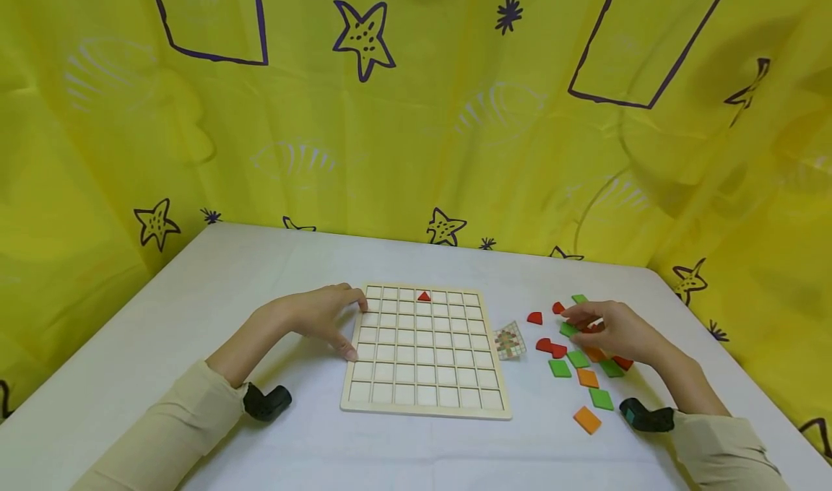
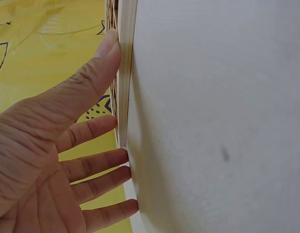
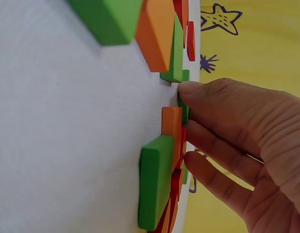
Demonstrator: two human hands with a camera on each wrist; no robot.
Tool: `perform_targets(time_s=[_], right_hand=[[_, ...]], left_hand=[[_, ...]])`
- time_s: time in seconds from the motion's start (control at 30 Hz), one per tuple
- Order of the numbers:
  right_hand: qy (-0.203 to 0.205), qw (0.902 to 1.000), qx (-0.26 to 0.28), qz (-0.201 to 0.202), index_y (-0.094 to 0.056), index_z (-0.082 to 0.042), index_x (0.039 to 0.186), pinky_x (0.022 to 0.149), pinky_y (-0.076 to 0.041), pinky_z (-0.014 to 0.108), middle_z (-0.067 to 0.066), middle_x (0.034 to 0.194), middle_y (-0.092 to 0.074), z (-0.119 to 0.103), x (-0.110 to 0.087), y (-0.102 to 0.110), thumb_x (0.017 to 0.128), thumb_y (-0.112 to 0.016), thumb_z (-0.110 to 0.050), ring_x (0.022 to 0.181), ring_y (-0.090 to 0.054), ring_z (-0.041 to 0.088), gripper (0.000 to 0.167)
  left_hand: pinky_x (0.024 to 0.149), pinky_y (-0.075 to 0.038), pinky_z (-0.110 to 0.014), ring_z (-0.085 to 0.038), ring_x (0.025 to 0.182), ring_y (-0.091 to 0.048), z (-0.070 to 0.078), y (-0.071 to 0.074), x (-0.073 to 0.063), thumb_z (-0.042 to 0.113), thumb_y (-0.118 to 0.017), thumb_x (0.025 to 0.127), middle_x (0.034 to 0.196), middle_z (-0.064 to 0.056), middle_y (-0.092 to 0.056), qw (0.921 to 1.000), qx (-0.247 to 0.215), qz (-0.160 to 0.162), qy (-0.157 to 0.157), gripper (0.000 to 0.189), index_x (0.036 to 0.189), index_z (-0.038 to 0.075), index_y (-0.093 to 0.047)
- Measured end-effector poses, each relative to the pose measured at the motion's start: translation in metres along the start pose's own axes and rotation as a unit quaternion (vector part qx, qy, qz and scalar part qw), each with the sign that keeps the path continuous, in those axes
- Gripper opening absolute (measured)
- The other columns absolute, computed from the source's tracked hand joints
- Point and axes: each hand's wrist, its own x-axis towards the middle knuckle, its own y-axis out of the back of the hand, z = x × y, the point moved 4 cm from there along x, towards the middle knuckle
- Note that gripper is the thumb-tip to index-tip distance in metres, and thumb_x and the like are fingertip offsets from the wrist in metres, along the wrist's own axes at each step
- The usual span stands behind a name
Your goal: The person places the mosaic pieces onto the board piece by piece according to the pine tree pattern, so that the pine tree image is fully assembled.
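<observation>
A light wooden grid board (image 1: 425, 409) lies on the table. One red triangle (image 1: 424, 297) sits in a cell of its far row. My left hand (image 1: 325, 318) rests at the board's left edge, the thumb on the near part of the rim and the spread fingers farther along it. In the left wrist view the thumb (image 2: 107, 46) presses against the wooden edge. Over the loose pieces at the right, my right hand (image 1: 614, 328) pinches a green diamond tile (image 1: 568, 329) between thumb and fingers. The right wrist view shows the thumb (image 3: 190, 88) at this tile's edge.
Around the right hand lie several green, orange and red tiles, among them an orange square (image 1: 588, 420) nearest me and a red rounded piece (image 1: 534, 318). A small printed pattern card (image 1: 510, 341) stands against the board's right edge. A yellow curtain (image 1: 416, 137) hangs behind the table.
</observation>
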Motion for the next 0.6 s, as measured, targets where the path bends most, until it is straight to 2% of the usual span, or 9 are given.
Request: perform_targets(time_s=[0.4, 0.6], right_hand=[[0.021, 0.9994, -0.012, 0.026, -0.072, -0.001, 0.118, 0.077, -0.056, 0.025, 0.000, 0.100, -0.072, -0.0028, 0.0021, -0.0043, 0.085, -0.081, -0.006, 0.090, -0.062, 0.016, 0.035], [0.014, 0.9994, -0.003, 0.032, -0.072, -0.002, 0.117, 0.076, -0.055, 0.023, 0.003, 0.102, -0.072, -0.0045, 0.0031, -0.0029, 0.085, -0.080, -0.007, 0.092, -0.063, 0.020, 0.034]], left_hand=[[0.110, -0.042, -0.051, -0.029, 0.125, -0.052, -0.0016, -0.0015, 0.0008, 0.040, -0.092, 0.074, 0.136, -0.013, -0.055, 1.0000, -0.001, 0.000, 0.002, 0.071, 0.128, 0.012, -0.055], [0.110, -0.042, -0.051, -0.029, 0.125, -0.052, -0.0012, -0.0007, 0.0007, 0.040, -0.093, 0.074, 0.135, -0.012, -0.055, 1.0000, 0.003, 0.001, 0.000, 0.072, 0.128, 0.011, -0.056]])
